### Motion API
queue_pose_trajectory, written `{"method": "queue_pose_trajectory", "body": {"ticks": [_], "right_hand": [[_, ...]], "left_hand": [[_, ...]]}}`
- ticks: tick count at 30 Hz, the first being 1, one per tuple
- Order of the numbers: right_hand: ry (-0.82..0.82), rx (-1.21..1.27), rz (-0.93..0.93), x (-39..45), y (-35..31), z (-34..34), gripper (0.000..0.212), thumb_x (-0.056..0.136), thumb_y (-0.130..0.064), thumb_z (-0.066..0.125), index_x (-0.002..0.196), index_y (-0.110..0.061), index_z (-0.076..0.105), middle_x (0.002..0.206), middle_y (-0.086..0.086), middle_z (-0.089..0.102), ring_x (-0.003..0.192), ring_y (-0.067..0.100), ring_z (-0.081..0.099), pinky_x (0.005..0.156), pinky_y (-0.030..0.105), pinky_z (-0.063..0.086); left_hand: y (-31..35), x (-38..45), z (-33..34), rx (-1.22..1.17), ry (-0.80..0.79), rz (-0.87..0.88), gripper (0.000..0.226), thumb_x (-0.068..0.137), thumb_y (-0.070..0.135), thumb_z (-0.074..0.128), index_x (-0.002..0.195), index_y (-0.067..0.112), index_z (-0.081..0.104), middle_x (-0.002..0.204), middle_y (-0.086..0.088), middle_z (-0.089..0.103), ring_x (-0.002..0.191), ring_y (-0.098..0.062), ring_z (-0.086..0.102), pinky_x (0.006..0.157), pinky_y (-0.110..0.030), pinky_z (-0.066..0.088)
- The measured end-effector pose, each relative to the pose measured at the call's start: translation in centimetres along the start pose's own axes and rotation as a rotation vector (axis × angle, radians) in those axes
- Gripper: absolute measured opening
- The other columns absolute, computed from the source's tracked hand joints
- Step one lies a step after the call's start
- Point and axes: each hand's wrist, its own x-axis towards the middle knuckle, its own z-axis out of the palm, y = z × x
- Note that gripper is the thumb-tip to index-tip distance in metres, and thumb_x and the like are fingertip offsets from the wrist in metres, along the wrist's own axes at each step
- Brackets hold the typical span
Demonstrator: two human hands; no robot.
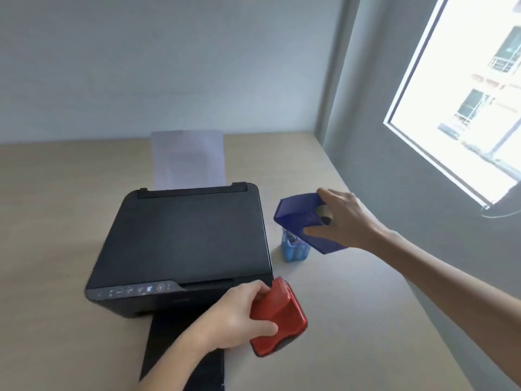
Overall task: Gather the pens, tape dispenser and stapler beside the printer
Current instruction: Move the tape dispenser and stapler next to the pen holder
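A black printer (183, 244) stands on the light wooden desk (56, 215), with white paper in its rear feed. My left hand (239, 317) grips a red stapler (282, 314) at the printer's front right corner, low over the desk. My right hand (341, 221) holds a dark blue tape dispenser (298, 215) in the air to the right of the printer. Below the dispenser a light blue mesh cup of pens (294, 249) stands on the desk close to the printer's right side, partly hidden by the dispenser.
White paper (189, 159) rises from the printer's back. A black output tray (183, 348) juts out toward me at the front. A grey wall (394, 165) with a bright window (465, 94) bounds the desk on the right.
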Motion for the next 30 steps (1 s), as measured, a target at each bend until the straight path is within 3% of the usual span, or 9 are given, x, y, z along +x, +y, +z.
{"method": "queue_pose_trajectory", "body": {"ticks": [4,11,16,19,22,30], "right_hand": [[-0.017,-0.014,0.285,-5.4,7.5,2.9,0.049,0.061,-0.039,0.082,0.071,-0.023,0.037,0.069,-0.008,0.049,0.064,0.023,0.045,0.055,0.03,0.035],[-0.126,0.101,0.618,-9.6,13.2,8.8,0.04,0.064,-0.038,0.077,0.077,-0.021,0.043,0.078,-0.002,0.06,0.074,0.025,0.055,0.058,0.032,0.04],[-0.183,0.085,0.704,-8.8,14.2,11.8,0.04,0.066,-0.041,0.072,0.089,-0.015,0.052,0.088,0.004,0.066,0.078,0.025,0.061,0.063,0.032,0.047],[-0.215,0.047,0.738,-7.8,14.1,13.5,0.042,0.066,-0.042,0.069,0.091,-0.013,0.051,0.091,0.007,0.065,0.081,0.027,0.062,0.066,0.033,0.048],[-0.261,-0.032,0.733,-6.6,13.6,15.1,0.043,0.068,-0.041,0.066,0.093,-0.012,0.048,0.095,0.01,0.067,0.088,0.032,0.064,0.065,0.031,0.042],[-0.301,-0.155,0.724,-4.7,12.4,17.1,0.047,0.075,-0.04,0.068,0.091,-0.013,0.032,0.1,0.011,0.069,0.091,0.032,0.067,0.064,0.034,0.045]], "left_hand": [[3.2,5.6,4.9,0.172,-0.153,0.005,0.048,0.071,0.03,0.07,0.116,0.022,0.054,0.111,0.003,0.063,0.088,-0.012,0.058,0.075,-0.024,0.051],[3.7,12.7,10.9,0.395,-0.222,-0.106,0.046,0.082,0.013,0.058,0.127,0.009,0.048,0.129,-0.012,0.055,0.118,-0.03,0.051,0.09,-0.034,0.044],[1.8,16.1,12.4,0.535,-0.159,-0.261,0.05,0.082,0.026,0.058,0.126,0.006,0.045,0.126,-0.015,0.054,0.121,-0.036,0.049,0.106,-0.044,0.035],[0.3,17.5,12.4,0.542,-0.124,-0.336,0.056,0.083,0.022,0.059,0.134,0.008,0.042,0.133,-0.014,0.05,0.128,-0.034,0.044,0.112,-0.047,0.031],[-0.5,18.5,12.0,0.532,-0.097,-0.359,0.058,0.081,0.016,0.06,0.137,0.012,0.042,0.137,-0.012,0.049,0.131,-0.032,0.043,0.114,-0.047,0.03],[-0.8,19.2,11.6,0.534,-0.062,-0.342,0.058,0.083,0.011,0.061,0.138,0.013,0.043,0.137,-0.012,0.047,0.132,-0.033,0.04,0.113,-0.048,0.032]]}}
